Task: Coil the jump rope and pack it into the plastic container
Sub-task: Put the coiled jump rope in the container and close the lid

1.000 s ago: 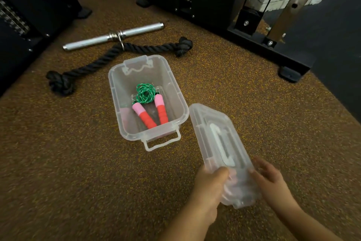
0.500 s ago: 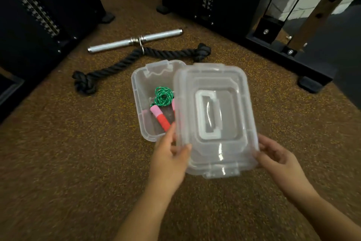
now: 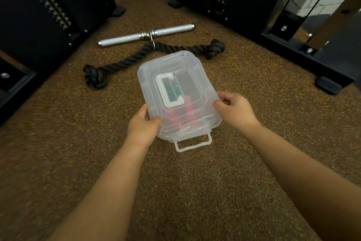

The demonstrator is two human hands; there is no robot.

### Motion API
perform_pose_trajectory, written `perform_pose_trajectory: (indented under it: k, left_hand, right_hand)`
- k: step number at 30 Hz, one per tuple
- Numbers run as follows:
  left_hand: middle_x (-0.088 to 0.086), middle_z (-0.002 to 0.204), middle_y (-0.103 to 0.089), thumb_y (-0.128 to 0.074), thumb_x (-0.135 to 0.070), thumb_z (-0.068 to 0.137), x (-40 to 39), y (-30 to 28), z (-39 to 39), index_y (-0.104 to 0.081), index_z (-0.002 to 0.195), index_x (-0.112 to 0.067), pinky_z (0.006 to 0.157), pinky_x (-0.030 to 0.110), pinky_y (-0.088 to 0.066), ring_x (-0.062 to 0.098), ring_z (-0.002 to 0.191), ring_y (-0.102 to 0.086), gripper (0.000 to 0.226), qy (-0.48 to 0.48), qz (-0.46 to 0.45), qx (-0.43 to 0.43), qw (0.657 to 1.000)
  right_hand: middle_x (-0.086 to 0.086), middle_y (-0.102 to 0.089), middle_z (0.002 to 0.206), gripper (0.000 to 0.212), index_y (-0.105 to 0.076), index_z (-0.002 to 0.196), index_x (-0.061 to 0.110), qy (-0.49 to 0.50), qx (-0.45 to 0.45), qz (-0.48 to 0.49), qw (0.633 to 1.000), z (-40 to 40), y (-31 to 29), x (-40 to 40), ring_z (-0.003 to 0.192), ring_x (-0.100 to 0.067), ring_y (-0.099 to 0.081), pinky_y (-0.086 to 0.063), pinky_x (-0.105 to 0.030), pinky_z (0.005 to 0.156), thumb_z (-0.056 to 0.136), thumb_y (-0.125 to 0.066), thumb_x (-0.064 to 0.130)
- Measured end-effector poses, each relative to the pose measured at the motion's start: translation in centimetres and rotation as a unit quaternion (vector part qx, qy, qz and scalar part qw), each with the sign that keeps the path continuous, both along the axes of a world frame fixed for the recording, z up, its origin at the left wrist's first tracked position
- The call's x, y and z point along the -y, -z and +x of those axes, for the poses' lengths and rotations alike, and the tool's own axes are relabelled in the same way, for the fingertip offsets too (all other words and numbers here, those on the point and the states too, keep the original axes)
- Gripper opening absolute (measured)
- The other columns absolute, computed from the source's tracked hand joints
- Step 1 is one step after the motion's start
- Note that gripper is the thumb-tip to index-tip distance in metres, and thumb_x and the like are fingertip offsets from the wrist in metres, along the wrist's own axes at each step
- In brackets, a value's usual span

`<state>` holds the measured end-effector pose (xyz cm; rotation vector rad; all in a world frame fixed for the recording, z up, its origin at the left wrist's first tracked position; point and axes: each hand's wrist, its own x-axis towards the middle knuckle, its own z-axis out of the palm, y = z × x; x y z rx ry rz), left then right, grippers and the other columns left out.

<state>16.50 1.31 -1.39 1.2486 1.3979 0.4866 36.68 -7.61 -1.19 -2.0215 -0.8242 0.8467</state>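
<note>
A clear plastic lid (image 3: 193, 76) with a white handle lies over the clear plastic container (image 3: 192, 143) on the floor. Through the lid I make out the jump rope (image 3: 180, 111): its green cord coiled under the handle and its two pink-red grips side by side. My left hand (image 3: 143, 123) grips the lid's near left corner, thumb on top. My right hand (image 3: 233, 109) holds the lid's right edge with curled fingers. The container's near latch sticks out open below the lid.
A thick black knotted rope (image 3: 136, 59) and a steel bar handle (image 3: 145, 34) lie on the brown speckled floor behind the container. Black weight-stack machines (image 3: 46, 10) stand at left and back, a black frame base (image 3: 324, 62) at right.
Both hands have carried the lid from the container's right side forward and over it, so the lid now covers the container and the jump rope inside.
</note>
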Motion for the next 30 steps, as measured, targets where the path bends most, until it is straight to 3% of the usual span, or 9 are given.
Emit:
perform_pose_trajectory:
  k: [6,10,13,15,19,23,25,27,30]
  left_hand:
    - [-0.012,0.103,-0.066,-0.059,0.000,0.087,-0.5,0.2,0.2,-0.058,0.124,-0.026,0.077,0.023,-0.050,0.002,0.089,-0.062,0.046,-0.011,-0.007,0.033,0.999]
    - [-0.011,0.118,-0.064,-0.061,-0.007,0.088,-0.5,0.6,-0.1,-0.053,0.133,-0.028,0.093,0.033,-0.049,0.011,0.100,-0.062,0.050,0.003,-0.006,0.011,1.000]
    - [-0.008,0.127,-0.062,-0.062,-0.012,0.088,-0.4,0.9,0.0,-0.050,0.136,-0.029,0.099,0.037,-0.047,0.014,0.108,-0.061,0.052,0.001,0.008,-0.008,1.000]
    - [-0.005,0.119,-0.067,-0.062,-0.012,0.089,-0.4,1.0,0.1,-0.052,0.135,-0.027,0.094,0.039,-0.051,0.016,0.102,-0.065,0.049,0.002,0.011,-0.018,1.000]
    - [-0.004,0.088,-0.067,-0.067,-0.015,0.086,-0.1,0.8,-0.1,-0.059,0.123,-0.015,0.064,0.028,-0.053,0.014,0.077,-0.065,0.038,-0.053,-0.048,0.009,0.997]
    - [0.005,0.099,-0.069,-0.068,-0.017,0.085,-0.3,0.5,0.2,-0.061,0.118,-0.010,0.083,0.040,-0.056,0.023,0.086,-0.066,0.034,-0.083,-0.090,-0.008,0.992]
    - [0.008,0.122,-0.061,-0.063,-0.019,0.088,0.0,0.4,0.9,-0.056,0.126,-0.013,0.096,0.041,-0.049,0.026,0.105,-0.061,0.039,-0.039,0.020,-0.115,0.992]
    - [0.003,0.139,-0.044,-0.053,-0.013,0.090,1.3,0.2,1.5,-0.040,0.139,-0.018,0.106,0.041,-0.038,0.024,0.126,-0.045,0.051,0.065,0.215,-0.261,0.939]
    - [-0.001,0.158,-0.021,-0.039,-0.011,0.096,3.5,0.9,2.2,-0.023,0.149,-0.024,0.120,0.037,-0.012,0.018,0.145,-0.016,0.057,0.227,0.327,-0.270,0.877]
  right_hand:
    - [-0.001,-0.072,0.094,0.023,-0.064,0.081,0.039,0.003,-0.009,-0.004,1.000,0.2,0.2,-0.2,0.087,-0.029,-0.069,-0.057,-0.050,0.077,0.085,-0.055,0.018]
    - [0.008,-0.071,0.090,0.027,-0.067,0.108,0.026,0.008,-0.009,-0.025,1.000,0.4,0.9,0.7,0.074,-0.017,-0.067,-0.058,-0.040,0.075,0.085,-0.057,0.018]
    - [0.008,-0.073,0.090,0.027,-0.068,0.108,0.025,0.007,-0.035,-0.016,0.999,0.3,1.3,0.8,0.066,-0.008,-0.063,-0.057,-0.035,0.071,0.086,-0.056,0.015]
    - [0.007,-0.073,0.090,0.025,-0.068,0.103,0.026,0.004,-0.052,-0.017,0.998,0.4,1.3,0.7,0.073,-0.012,-0.067,-0.057,-0.038,0.073,0.087,-0.055,0.013]
    - [0.001,-0.072,0.096,0.023,-0.066,0.103,0.023,0.009,-0.100,-0.032,0.994,0.7,1.0,0.5,0.078,-0.013,-0.067,-0.055,-0.028,0.068,0.089,-0.056,0.010]
    - [0.000,-0.071,0.097,0.027,-0.065,0.114,0.015,0.032,-0.105,-0.036,0.993,0.3,1.4,0.3,0.080,-0.013,-0.067,-0.055,-0.028,0.069,0.089,-0.054,0.009]
    - [0.000,-0.071,0.098,0.027,-0.065,0.114,0.014,0.049,-0.115,-0.028,0.992,0.0,1.6,0.5,0.086,-0.015,-0.068,-0.056,-0.035,0.082,0.089,-0.055,0.010]
    - [0.004,-0.071,0.095,0.025,-0.066,0.112,0.015,0.060,-0.130,-0.019,0.990,-0.2,1.6,0.7,0.088,-0.013,-0.067,-0.055,-0.037,0.088,0.090,-0.055,0.012]
    - [0.007,-0.071,0.094,0.020,-0.067,0.107,0.019,0.064,-0.132,-0.009,0.989,-0.2,2.0,0.9,0.089,-0.012,-0.067,-0.054,-0.038,0.090,0.091,-0.056,0.016]
